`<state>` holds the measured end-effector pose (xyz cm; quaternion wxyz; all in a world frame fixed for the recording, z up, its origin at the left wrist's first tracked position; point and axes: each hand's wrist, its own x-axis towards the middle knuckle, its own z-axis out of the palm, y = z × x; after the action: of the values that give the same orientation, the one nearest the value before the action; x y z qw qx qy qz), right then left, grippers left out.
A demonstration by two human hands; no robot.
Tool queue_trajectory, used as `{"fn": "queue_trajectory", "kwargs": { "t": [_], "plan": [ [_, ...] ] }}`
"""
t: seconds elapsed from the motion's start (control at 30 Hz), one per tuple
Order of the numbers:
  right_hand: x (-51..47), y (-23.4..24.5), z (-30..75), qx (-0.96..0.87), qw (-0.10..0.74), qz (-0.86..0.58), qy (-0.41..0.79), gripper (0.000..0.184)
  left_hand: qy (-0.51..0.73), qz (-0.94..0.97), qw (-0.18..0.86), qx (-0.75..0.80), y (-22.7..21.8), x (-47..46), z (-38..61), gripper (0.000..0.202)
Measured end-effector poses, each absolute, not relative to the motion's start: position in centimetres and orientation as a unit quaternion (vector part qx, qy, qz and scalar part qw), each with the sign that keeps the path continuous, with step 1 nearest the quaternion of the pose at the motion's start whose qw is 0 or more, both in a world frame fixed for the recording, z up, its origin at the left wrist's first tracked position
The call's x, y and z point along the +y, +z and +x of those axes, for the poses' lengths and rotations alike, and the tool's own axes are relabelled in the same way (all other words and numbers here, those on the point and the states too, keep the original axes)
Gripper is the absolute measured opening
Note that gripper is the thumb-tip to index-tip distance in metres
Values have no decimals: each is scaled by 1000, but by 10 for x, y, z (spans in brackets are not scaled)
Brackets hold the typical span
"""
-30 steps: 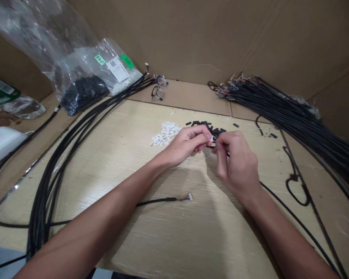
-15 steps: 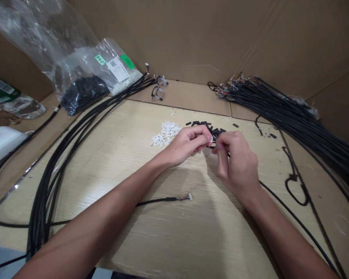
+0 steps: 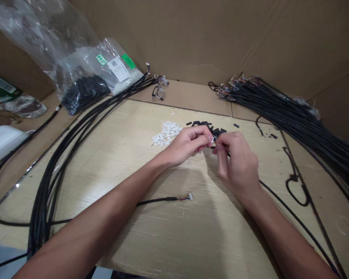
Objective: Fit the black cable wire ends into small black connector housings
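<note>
My left hand (image 3: 186, 145) and my right hand (image 3: 237, 162) meet fingertip to fingertip over the wooden board (image 3: 133, 155). Both pinch the end of a thin black cable (image 3: 296, 223) that trails off past my right wrist toward the lower right. What sits at the cable tip is too small to make out. Just behind the fingers lie a heap of small white connector housings (image 3: 165, 133) and a scatter of short black sleeve pieces (image 3: 211, 126). Another cable end with coloured wires and a white plug (image 3: 187, 197) rests on the board below my left forearm.
A thick bundle of black cables (image 3: 66, 143) curves along the left side. A second bundle (image 3: 293, 116) runs along the right. Plastic bags of parts (image 3: 84, 77) lean at the back left, by a white box (image 3: 1, 141). Cardboard walls (image 3: 192, 35) enclose the back.
Almost nothing has moved. Both hands stay pinched together at the same spot; the view has shifted very slightly.
</note>
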<state>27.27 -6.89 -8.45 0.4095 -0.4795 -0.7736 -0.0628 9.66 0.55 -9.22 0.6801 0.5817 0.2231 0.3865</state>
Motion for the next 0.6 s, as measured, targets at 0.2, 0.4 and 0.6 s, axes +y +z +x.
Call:
{"fn": "queue_trajectory", "kwargs": {
  "t": [0.2,0.4,0.6],
  "plan": [
    [-69,-86,272,-774,408,-480,-68,17,389,595,664,230,-89,4,96,26],
    [-68,-88,272,-770,405,-486,-77,17,397,604,653,226,-91,5,96,29],
    [-68,-88,273,-772,400,-484,-94,17,399,613,641,231,-92,5,96,35]
  ]
}}
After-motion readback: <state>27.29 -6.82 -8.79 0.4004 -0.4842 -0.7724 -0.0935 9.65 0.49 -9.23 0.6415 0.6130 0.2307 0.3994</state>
